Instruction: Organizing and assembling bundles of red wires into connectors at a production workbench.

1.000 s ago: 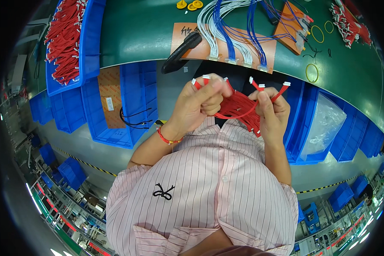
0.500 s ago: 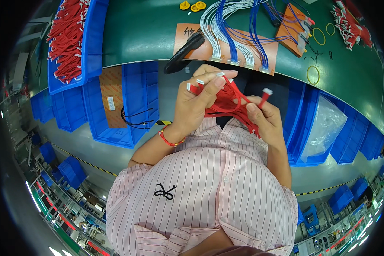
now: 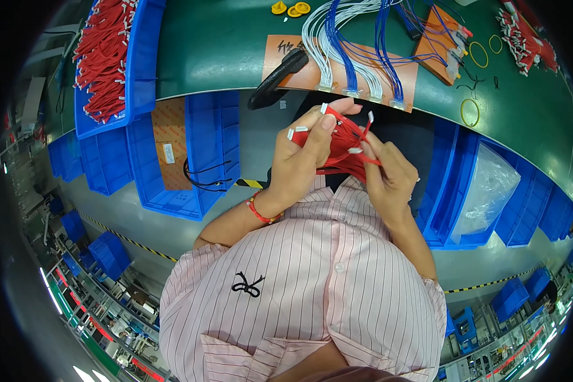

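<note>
Right now you are gathering the bundle of red wires (image 3: 339, 148) between both hands, your left hand (image 3: 302, 162) pinching its near side and your right hand (image 3: 388, 178) closing round the far side, so be keeping the white plugs (image 3: 356, 150) level.

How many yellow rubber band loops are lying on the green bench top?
3: one yellow loop near the bench's front edge, a second loop farther back beside the orange board, and a smaller third loop just right of it. Others may hide under the wires.
</note>
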Action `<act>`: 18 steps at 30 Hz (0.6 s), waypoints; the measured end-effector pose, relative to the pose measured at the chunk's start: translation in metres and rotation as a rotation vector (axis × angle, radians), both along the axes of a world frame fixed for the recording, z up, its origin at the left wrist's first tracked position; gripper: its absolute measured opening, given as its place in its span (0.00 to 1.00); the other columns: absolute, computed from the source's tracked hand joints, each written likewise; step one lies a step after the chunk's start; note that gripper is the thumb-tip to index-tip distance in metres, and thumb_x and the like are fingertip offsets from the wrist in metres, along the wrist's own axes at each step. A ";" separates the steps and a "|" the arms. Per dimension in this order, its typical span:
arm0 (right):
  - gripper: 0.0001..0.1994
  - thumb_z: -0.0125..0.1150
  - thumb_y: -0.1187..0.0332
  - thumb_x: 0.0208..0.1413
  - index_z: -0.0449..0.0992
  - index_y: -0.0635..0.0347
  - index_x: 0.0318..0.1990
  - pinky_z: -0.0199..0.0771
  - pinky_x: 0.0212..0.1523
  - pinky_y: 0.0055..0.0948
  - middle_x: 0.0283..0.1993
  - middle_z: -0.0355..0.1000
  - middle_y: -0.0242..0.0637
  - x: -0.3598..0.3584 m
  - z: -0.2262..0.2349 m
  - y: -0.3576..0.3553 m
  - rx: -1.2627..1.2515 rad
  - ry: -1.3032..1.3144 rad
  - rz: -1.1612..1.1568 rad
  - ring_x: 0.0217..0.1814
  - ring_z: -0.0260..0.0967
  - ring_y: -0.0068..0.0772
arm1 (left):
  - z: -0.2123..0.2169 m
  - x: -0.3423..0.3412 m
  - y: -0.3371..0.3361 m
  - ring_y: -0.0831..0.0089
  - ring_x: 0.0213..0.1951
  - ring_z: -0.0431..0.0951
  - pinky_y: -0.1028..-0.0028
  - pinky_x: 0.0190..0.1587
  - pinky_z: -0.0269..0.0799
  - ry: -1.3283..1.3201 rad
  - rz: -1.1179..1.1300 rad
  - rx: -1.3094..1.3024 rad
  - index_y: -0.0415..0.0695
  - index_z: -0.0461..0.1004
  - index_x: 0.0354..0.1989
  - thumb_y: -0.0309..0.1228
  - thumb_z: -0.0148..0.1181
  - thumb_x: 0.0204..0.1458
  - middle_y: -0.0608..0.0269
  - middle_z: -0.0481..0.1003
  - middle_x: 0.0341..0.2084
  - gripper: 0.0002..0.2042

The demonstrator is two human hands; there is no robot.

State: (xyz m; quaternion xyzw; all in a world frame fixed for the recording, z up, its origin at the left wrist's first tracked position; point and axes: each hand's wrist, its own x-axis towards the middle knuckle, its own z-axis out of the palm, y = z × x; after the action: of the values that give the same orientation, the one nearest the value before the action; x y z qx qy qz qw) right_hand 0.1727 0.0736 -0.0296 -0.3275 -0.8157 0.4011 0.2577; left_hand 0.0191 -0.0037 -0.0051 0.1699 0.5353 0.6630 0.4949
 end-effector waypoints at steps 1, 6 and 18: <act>0.16 0.60 0.81 0.55 0.78 0.65 0.52 0.68 0.28 0.23 0.26 0.68 0.40 0.002 -0.001 0.000 0.034 -0.019 0.039 0.23 0.65 0.31 | -0.002 -0.002 0.001 0.92 0.16 0.50 0.84 0.18 0.46 0.029 -0.011 -0.006 0.31 0.72 0.53 0.35 0.47 0.66 0.66 0.76 0.32 0.18; 0.15 0.54 0.76 0.62 0.75 0.65 0.55 0.67 0.32 0.21 0.25 0.68 0.33 0.021 -0.002 0.018 -0.515 -0.050 0.235 0.25 0.63 0.21 | -0.012 -0.015 0.006 0.90 0.15 0.50 0.82 0.17 0.44 -0.157 -0.011 -0.011 0.34 0.74 0.40 0.36 0.47 0.66 0.70 0.66 0.21 0.15; 0.12 0.57 0.67 0.63 0.76 0.68 0.43 0.41 0.18 0.18 0.22 0.62 0.25 0.059 -0.018 0.041 -1.166 0.609 -0.103 0.16 0.43 0.10 | -0.019 -0.023 0.010 0.91 0.15 0.52 0.83 0.17 0.43 -0.026 0.037 -0.070 0.36 0.77 0.34 0.35 0.52 0.64 0.75 0.63 0.16 0.14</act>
State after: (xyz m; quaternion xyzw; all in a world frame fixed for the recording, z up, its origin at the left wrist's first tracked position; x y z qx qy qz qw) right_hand 0.2317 0.1146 -0.0479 -0.3239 -0.3388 0.8390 0.2764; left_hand -0.0040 0.0064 -0.0240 0.1341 0.5548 0.6550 0.4952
